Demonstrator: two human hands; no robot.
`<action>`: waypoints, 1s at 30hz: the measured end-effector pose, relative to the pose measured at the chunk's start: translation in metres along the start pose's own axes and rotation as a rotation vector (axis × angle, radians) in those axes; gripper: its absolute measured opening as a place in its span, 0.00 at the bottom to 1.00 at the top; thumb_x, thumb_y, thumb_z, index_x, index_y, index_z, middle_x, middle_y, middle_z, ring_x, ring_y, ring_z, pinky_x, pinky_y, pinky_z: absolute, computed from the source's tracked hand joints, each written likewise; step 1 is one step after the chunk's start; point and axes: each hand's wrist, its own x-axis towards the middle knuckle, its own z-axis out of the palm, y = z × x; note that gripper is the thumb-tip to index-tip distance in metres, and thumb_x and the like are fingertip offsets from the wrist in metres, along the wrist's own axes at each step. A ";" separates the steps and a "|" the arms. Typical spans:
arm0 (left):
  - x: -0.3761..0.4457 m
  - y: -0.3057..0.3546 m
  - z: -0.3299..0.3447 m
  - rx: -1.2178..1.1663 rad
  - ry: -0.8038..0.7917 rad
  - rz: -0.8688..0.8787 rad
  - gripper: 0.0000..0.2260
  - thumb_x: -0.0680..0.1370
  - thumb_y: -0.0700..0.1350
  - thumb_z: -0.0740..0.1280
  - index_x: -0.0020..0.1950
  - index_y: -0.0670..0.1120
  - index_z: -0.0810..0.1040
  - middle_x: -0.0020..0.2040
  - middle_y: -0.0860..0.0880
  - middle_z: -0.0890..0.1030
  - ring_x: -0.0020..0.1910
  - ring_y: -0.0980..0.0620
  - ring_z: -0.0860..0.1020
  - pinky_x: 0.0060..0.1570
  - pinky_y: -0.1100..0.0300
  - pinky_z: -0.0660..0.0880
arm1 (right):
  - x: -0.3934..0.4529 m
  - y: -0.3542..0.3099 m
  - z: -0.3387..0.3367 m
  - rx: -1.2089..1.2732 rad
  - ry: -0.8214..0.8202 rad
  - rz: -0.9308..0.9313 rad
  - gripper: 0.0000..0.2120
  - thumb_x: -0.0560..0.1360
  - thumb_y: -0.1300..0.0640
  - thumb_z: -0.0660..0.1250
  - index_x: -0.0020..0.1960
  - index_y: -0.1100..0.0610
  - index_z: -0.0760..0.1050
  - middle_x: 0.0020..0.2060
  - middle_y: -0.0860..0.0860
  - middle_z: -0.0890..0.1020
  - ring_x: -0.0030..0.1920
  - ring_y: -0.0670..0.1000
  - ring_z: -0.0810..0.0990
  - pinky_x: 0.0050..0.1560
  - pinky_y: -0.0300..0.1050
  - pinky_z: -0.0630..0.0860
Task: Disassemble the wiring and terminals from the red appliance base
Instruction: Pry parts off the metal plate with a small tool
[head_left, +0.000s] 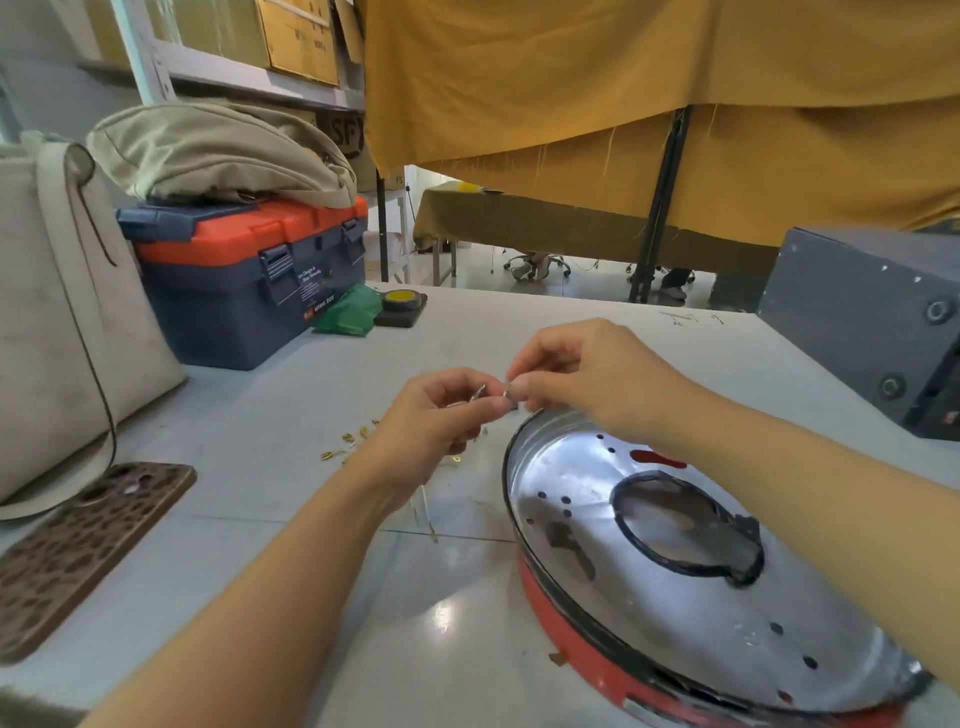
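**Desk:** What did the hands hold over the counter (467, 597)?

**Photographer:** Both met above the pale surface, just beyond the far rim of the red appliance base (587, 660). The left hand (441, 421) had its fingers curled, pinching a small metal terminal (479, 392) at the fingertips. The right hand (587, 379) came in from the other side, thumb and forefinger pinched on another small metal piece (508, 391), too blurred to name. The two pieces sat just apart.

**Desk:** And the base itself?

**Photographer:** It lay on the counter at lower right, under the right forearm, open side up, its shiny metal plate (675, 587) showing a dark-edged cutout and small holes. A thin wire (427, 512) trailed below the left hand down to the counter.

**Desk:** Anything else in view?

**Photographer:** Small brass terminals (345, 441) lay scattered left of the left hand. Farther back stood a blue-and-orange toolbox (244, 280) with a beige bag (218, 150) on top; beside the toolbox were a green packet (348, 312) and a roll of tape (400, 301). A patterned phone (83, 551) lay face down at left, and a grey box (872, 327) sat at right.
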 end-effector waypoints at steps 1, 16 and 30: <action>0.000 -0.004 -0.002 -0.004 0.010 -0.001 0.04 0.73 0.41 0.70 0.40 0.50 0.82 0.28 0.55 0.72 0.26 0.59 0.67 0.27 0.69 0.64 | 0.004 0.000 0.005 -0.010 -0.016 0.004 0.02 0.73 0.61 0.71 0.46 0.59 0.82 0.37 0.53 0.85 0.36 0.47 0.82 0.49 0.47 0.81; 0.006 -0.014 -0.018 -0.235 0.273 -0.229 0.11 0.76 0.34 0.60 0.47 0.40 0.82 0.35 0.48 0.72 0.30 0.56 0.68 0.26 0.67 0.64 | 0.054 0.012 0.034 -0.334 -0.204 0.089 0.03 0.73 0.65 0.70 0.43 0.59 0.81 0.34 0.49 0.81 0.32 0.42 0.78 0.36 0.32 0.75; 0.006 -0.022 -0.031 -0.125 0.287 -0.243 0.08 0.74 0.37 0.69 0.52 0.43 0.81 0.35 0.50 0.83 0.32 0.58 0.78 0.33 0.67 0.75 | 0.093 0.012 0.069 -0.777 -0.455 0.165 0.10 0.73 0.64 0.71 0.53 0.64 0.80 0.47 0.58 0.83 0.48 0.56 0.81 0.48 0.45 0.77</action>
